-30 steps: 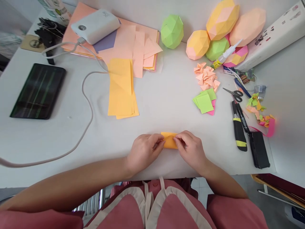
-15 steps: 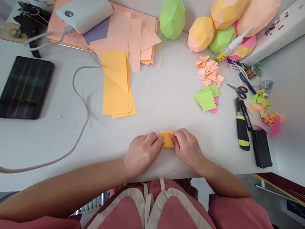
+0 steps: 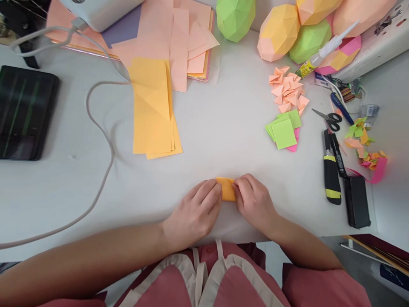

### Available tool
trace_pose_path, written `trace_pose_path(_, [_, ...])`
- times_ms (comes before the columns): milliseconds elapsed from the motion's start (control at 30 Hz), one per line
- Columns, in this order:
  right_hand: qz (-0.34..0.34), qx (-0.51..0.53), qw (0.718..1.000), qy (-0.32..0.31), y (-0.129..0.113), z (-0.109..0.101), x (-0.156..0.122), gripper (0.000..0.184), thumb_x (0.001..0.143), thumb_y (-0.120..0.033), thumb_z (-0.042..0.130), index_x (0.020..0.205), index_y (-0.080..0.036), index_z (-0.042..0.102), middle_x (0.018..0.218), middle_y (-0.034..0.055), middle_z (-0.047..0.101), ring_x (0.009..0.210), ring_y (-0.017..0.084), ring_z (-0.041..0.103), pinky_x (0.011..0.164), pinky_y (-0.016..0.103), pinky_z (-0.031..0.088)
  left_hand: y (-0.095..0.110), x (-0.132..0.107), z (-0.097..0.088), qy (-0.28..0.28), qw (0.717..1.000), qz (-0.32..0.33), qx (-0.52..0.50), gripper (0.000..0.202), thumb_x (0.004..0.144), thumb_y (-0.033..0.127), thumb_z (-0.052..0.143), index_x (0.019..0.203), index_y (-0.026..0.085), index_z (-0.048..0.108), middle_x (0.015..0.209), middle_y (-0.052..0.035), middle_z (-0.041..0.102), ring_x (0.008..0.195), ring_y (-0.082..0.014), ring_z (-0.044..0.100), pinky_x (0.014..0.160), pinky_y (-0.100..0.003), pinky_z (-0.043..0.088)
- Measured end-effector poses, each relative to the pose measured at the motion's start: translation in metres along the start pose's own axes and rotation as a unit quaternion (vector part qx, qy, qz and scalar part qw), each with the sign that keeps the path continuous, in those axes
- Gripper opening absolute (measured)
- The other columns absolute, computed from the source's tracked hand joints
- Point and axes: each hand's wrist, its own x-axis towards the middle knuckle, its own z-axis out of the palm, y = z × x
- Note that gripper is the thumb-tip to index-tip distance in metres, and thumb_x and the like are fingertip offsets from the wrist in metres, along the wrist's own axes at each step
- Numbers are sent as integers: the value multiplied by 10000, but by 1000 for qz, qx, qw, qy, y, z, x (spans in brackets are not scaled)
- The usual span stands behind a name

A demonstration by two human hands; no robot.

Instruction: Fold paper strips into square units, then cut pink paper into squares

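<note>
You are holding a small folded orange paper between both hands, close to the near edge of the white surface and right in front of your body. Your left hand is lying knuckles-up on the paper's left end, its fingers pressed together and pinching that end. Your right hand is gripping the right end in the same way, its fingers curled and closed on the edge. Only the middle strip of the paper is showing between your hands, and it is lying flat on the surface.

Farther back and to your left, a stack of long orange sheets is lying well apart from your hands, overlapping a spread of peach sheets behind it. A grey cable is looping past the stack towards your left, near a dark tablet.

On your right, a pile of green paper squares is sitting just in front of a heap of small folded peach pieces. Beyond them, scissors, a yellow-and-black knife, a black marker and a black case are lying side by side, with coloured paper scraps beside them. A green paper ball is standing at the back.
</note>
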Motion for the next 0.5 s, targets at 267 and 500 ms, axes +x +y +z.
trace_pose_path(267, [-16,-13,1000,4,0,1,0,214,865,-38,380,774,-165,526,723,47,520,634,155,467,559,260,410,-1,-3,0,-7,1000,10,0,237,850,-29,425,996,-20,612,1043,-203,615,1103,-307,534,871,-434,543])
trace_pose_path(500, [-16,-12,1000,-4,-1,-1,-1,216,861,-29,381,794,-160,540,744,58,537,661,159,485,584,265,430,0,-2,0,-18,1000,19,-6,228,828,-42,440,959,-39,626,1040,-219,623,1060,-319,566,860,-443,551])
